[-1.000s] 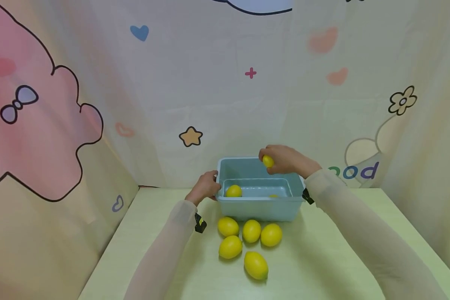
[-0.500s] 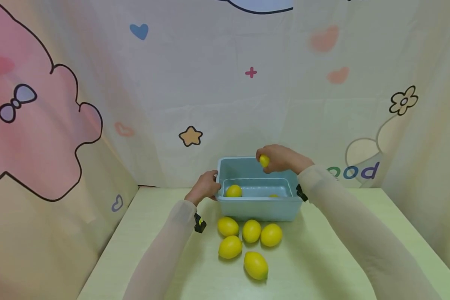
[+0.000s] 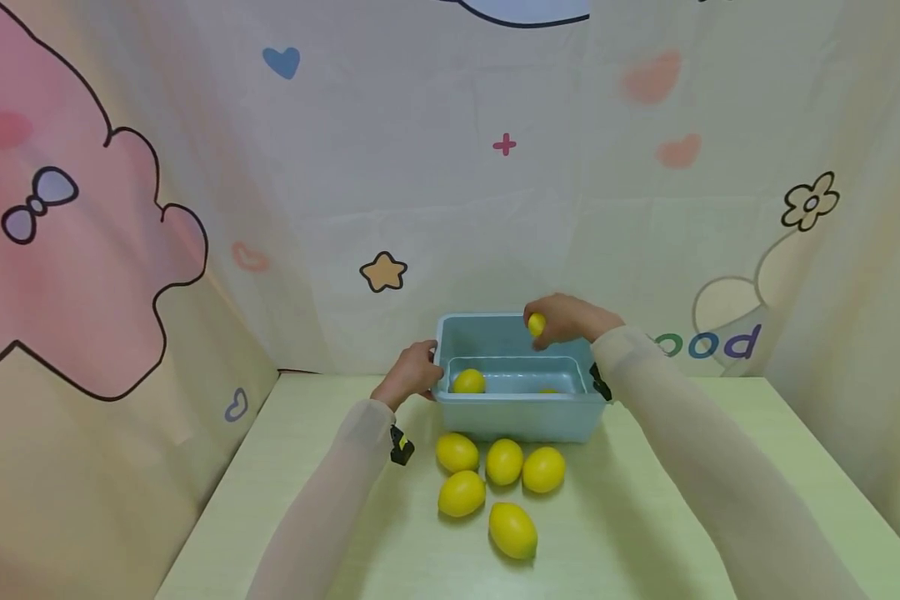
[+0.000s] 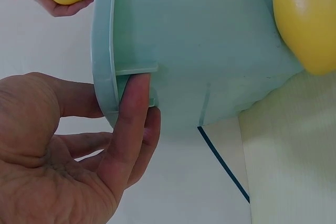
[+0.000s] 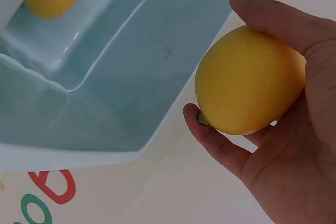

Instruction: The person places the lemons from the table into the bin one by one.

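A light-blue plastic bin (image 3: 521, 419) stands at the back of the table. My left hand (image 3: 411, 372) grips its left rim, thumb on one side and fingers curled under the lip in the left wrist view. Above the bin's back right part, my right hand (image 3: 567, 318) holds a lemon (image 5: 249, 80), fingers wrapped round it. Inside the bin lie a lemon (image 3: 468, 382) at the left and another lemon (image 3: 547, 391), mostly hidden by the front wall. Several lemons rest on the table before the bin, the nearest lemon (image 3: 513, 531) lying apart from the others.
The pale table (image 3: 270, 500) meets a printed curtain (image 3: 330, 167) right behind the bin. More curtain hangs along the left and right sides. A small black device (image 3: 401, 446) is strapped at the left wrist.
My right hand, holding the lemon, shifts slightly left and then back right over the bin. The left hand stays on the rim, and the lemons on the table have not moved.
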Tool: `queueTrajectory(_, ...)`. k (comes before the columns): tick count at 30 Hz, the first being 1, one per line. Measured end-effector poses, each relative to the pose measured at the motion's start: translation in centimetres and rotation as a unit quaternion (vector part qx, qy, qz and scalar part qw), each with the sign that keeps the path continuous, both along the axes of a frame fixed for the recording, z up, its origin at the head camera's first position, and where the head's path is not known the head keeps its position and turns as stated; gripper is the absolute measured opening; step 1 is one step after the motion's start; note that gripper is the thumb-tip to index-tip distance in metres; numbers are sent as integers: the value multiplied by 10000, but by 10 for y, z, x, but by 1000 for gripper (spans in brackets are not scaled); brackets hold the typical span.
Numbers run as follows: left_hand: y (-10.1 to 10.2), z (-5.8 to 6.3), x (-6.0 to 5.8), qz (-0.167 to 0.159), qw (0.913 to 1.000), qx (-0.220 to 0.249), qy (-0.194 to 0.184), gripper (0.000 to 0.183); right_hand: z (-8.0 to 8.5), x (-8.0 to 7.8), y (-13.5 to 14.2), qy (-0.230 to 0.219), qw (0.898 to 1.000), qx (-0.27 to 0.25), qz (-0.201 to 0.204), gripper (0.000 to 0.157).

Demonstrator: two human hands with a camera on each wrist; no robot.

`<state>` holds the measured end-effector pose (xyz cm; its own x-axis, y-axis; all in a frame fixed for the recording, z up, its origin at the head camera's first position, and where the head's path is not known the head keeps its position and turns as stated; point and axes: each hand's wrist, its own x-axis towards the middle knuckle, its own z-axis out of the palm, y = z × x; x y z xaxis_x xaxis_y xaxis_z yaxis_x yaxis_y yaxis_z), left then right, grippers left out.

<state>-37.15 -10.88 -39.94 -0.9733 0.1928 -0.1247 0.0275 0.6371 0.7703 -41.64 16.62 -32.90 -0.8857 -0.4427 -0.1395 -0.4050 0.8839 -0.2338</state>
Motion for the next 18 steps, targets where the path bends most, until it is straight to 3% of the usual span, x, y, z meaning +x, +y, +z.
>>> queueTrajectory(6,0,0,-1,-16,10000,1,-26,62,-9,-5,7,-210,9995,17,-216,39)
queueTrajectory(18,0,0,0,-65,10000,-28,49,56,-14,-2,7,-206,9997,92,-86,44)
